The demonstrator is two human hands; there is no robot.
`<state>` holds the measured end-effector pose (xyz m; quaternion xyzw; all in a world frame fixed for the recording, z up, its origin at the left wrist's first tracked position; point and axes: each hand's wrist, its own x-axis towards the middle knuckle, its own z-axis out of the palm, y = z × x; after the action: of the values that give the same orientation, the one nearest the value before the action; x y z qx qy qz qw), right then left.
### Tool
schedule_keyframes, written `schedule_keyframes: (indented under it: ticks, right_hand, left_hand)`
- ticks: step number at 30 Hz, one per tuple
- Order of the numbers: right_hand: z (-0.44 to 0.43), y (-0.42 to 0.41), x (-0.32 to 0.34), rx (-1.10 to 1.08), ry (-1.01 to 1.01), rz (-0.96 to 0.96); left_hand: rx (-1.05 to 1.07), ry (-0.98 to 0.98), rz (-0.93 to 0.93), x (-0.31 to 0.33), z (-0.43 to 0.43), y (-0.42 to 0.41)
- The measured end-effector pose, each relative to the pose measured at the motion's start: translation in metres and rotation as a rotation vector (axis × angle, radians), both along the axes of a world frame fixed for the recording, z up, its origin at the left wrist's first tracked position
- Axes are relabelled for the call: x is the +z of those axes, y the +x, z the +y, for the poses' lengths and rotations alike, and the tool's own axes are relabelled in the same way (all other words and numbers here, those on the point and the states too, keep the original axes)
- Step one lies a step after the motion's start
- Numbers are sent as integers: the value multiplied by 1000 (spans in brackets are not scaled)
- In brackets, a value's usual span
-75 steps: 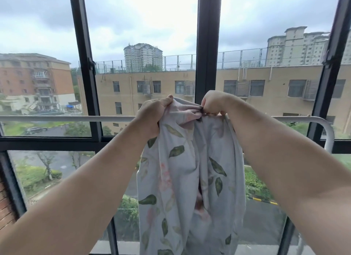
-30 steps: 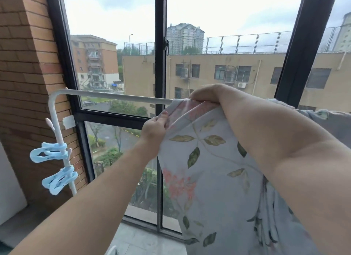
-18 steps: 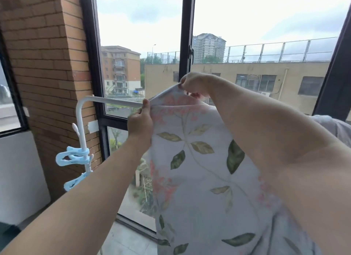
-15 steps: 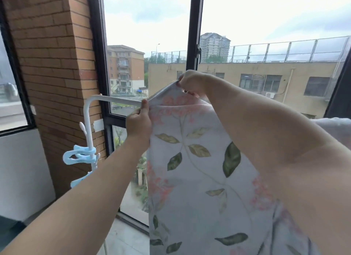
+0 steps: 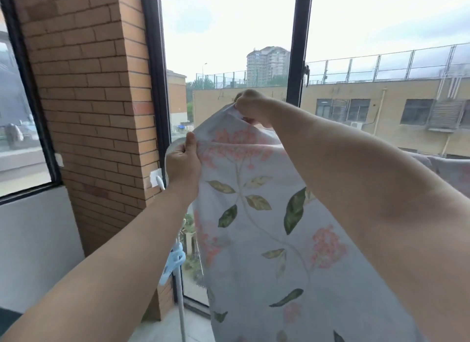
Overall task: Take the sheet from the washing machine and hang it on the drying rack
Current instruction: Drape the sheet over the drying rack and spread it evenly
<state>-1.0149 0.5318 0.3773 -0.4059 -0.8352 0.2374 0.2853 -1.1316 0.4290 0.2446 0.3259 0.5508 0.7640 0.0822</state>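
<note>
Head view. My left hand (image 5: pixel 183 161) pinches the floral sheet (image 5: pixel 254 240) at its edge, by the drying rack (image 5: pixel 181 313) end. My right hand (image 5: pixel 251 107) pinches the raised corner above. The rail is hidden behind the cloth. Risk, as I judge it: if I release before the cloth straddles the rail, its weight drags it off.

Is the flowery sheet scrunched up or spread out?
Spread out: the sheet hangs flat, its leaves and flowers plain to see, with the left hand and right hand pinching its edge. Its far end is hidden.
</note>
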Motion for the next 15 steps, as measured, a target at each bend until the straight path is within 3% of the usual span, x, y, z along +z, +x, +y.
schedule_keyframes:
  ticks: [3, 15]
  right_hand:
    - [-3, -35, -1, -11, 32, 31]
    - [-3, -117, -33, -52, 101, -334]
  left_hand:
    - [7, -29, -5, -6, 0, -37]
    - [-110, -230, -190, -57, 18, -103]
